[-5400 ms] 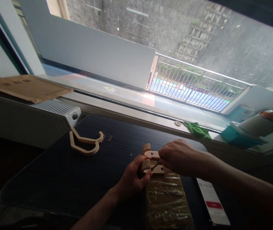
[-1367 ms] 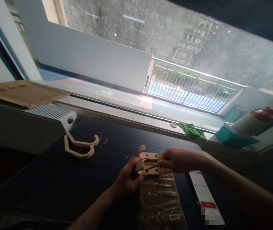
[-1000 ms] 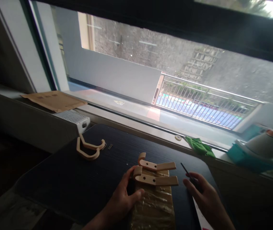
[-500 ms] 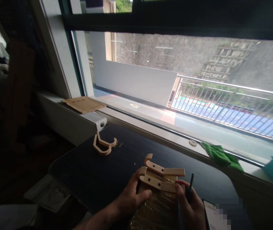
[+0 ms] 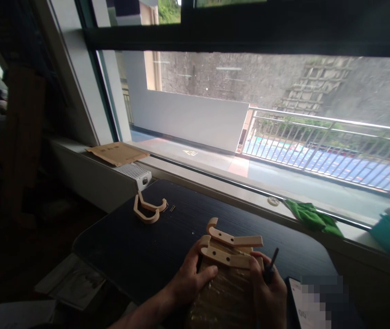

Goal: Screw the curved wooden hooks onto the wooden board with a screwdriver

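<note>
Two curved wooden hooks lie side by side over a brown, tape-wrapped block [image 5: 227, 294]. The nearer wooden hook [image 5: 227, 258] shows two dark holes, and so does the farther hook [image 5: 238, 240]. My left hand [image 5: 191, 278] is closed round the nearer hook's curled end, its thumb on the taped block. At the straight end, my right hand [image 5: 268, 290] grips that same hook between thumb and fingers. A dark screwdriver [image 5: 273, 265] is also held in the right hand, shaft pointing up. Part of its handle is hidden by the fingers.
Two more wooden hooks [image 5: 149, 216] rest on the dark table [image 5: 119, 242], beside small screws [image 5: 172, 209]. A phone [image 5: 304, 306] lies at the right. The window sill carries a tape roll [image 5: 273, 201], green cloth [image 5: 313, 218] and brown envelope [image 5: 118, 153].
The camera view has shifted slightly. My right hand has drawn in a little closer to the hook's end, and the screwdriver leans more to the right. Both hands keep their hold.
</note>
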Demonstrator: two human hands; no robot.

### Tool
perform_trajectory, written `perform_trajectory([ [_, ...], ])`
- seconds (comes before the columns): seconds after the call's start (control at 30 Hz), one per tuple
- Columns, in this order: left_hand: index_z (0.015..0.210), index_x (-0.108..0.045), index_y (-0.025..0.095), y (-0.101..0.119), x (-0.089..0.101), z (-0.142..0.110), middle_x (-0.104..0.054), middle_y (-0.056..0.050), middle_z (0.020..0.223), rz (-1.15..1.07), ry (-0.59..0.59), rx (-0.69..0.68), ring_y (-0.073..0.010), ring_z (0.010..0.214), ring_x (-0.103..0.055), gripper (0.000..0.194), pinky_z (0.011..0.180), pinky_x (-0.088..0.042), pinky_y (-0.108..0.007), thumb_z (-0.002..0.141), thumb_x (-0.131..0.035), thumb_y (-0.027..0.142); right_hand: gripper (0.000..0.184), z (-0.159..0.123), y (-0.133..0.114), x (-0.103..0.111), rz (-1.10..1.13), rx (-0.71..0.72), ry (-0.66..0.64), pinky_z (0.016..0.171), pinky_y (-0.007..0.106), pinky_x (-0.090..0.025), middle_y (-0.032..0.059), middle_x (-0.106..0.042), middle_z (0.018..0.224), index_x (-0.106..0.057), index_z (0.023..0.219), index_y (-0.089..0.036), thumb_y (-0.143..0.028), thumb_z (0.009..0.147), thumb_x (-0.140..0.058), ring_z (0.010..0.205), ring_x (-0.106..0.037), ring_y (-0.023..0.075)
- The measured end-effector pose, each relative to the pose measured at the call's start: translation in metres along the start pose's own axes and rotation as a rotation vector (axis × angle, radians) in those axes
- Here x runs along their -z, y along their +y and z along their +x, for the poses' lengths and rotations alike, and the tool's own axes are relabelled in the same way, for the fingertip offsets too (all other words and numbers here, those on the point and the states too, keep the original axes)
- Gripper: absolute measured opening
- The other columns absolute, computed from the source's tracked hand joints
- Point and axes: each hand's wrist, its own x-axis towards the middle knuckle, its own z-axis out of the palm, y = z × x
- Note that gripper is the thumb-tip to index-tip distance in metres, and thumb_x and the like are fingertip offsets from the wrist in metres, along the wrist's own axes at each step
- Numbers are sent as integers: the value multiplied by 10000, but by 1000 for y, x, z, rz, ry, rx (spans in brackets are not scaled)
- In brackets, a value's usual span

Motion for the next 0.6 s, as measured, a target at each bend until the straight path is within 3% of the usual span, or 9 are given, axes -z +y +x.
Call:
perform_trajectory([
  [0.27,1141,-548,175,0,9,5,-659,-85,1043,-38,135,-23,-242,982,-612,344,863,-467,-365,823,-553,308,467,-13,2,-4,-69,85,143,763,342,-471,59,-692,862,-617,945,-175,-575,712,-558,839,-627,261],
  [0.47,1087,-568,141,1,8,24,-660,-94,998,22,163,-47,-239,933,-616,328,825,-475,-360,830,-530,340,430,10,-8,-15,-140,159,59,722,314,-471,72,-682,872,-583,947,-168,-548,761,-508,815,-625,240],
  [0.6,1061,-576,129,1,9,35,-661,-97,961,70,179,-79,-231,878,-615,309,802,-475,-359,836,-510,331,470,20,-11,-20,-199,163,102,711,324,-458,70,-675,830,-580,920,-173,-594,733,-489,793,-621,247],
])
